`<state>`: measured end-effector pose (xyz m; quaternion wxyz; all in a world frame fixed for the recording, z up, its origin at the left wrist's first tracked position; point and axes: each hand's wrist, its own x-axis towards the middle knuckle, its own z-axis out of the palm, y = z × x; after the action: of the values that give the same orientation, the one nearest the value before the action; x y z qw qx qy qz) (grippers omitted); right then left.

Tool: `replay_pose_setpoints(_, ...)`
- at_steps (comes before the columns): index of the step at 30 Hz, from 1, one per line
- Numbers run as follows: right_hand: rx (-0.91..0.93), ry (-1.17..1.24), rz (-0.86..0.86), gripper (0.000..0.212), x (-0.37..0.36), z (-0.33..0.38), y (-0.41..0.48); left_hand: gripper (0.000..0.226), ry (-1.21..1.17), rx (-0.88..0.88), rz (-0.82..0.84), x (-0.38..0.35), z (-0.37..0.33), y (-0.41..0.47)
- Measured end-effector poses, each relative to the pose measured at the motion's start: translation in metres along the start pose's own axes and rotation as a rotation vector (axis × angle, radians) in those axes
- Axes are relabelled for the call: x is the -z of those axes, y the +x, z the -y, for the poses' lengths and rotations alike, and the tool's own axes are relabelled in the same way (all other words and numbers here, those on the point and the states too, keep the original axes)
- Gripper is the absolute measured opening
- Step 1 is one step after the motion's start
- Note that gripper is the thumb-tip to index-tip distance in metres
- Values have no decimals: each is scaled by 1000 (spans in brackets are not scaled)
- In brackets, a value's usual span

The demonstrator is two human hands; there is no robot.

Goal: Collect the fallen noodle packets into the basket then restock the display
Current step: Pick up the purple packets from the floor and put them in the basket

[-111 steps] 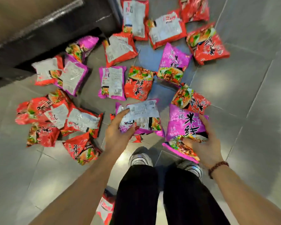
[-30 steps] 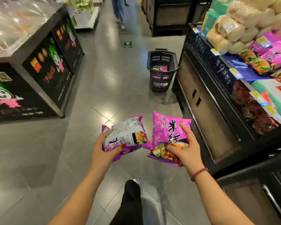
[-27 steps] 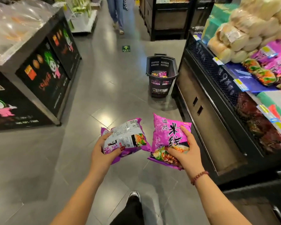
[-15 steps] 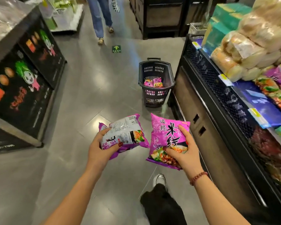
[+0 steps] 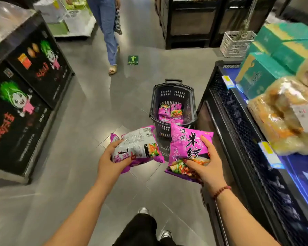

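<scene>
My left hand (image 5: 112, 162) grips a pink noodle packet (image 5: 140, 144) with its white printed back facing up. My right hand (image 5: 205, 166) grips a second pink noodle packet (image 5: 185, 146), its front with black characters facing up. Both packets are held out in front of me, just short of a black plastic basket (image 5: 173, 91) that stands on the floor ahead. Inside the basket lie several pink packets (image 5: 171, 110). The fallen packets on the floor are out of view.
A black display shelf (image 5: 242, 132) with wrapped goods and teal boxes runs along my right. A black counter with cartoon graphics (image 5: 25, 96) stands at left. A person in jeans (image 5: 108, 32) walks in the aisle beyond the basket. A white wire basket (image 5: 236, 43) sits far right.
I rose from the packets scattered on the floor, one in each hand, and walked along the aisle. The basket has come much closer, and the person in jeans is nearer.
</scene>
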<state>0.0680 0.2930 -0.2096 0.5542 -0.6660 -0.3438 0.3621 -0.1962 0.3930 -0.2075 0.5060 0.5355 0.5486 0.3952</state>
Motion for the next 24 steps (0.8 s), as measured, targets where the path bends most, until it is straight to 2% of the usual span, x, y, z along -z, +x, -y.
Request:
replay_pose_setpoints(10,-2,-10,-46,85,-23,5,207,60,7,-1,60,-68,-16,213)
replay_pose_setpoints(18,-94,8,-79,86,-28,8,331,62,49,69,118,-117,-38,349)
replay_pose_setpoints(21,-145,23,-84,87,-24,-1,377,56,46,67,135,-141,-41,391)
replay_pose_setpoints(24,-190,46,-63,87,-20,-10,431,39,53,81,97,-163,-35,433)
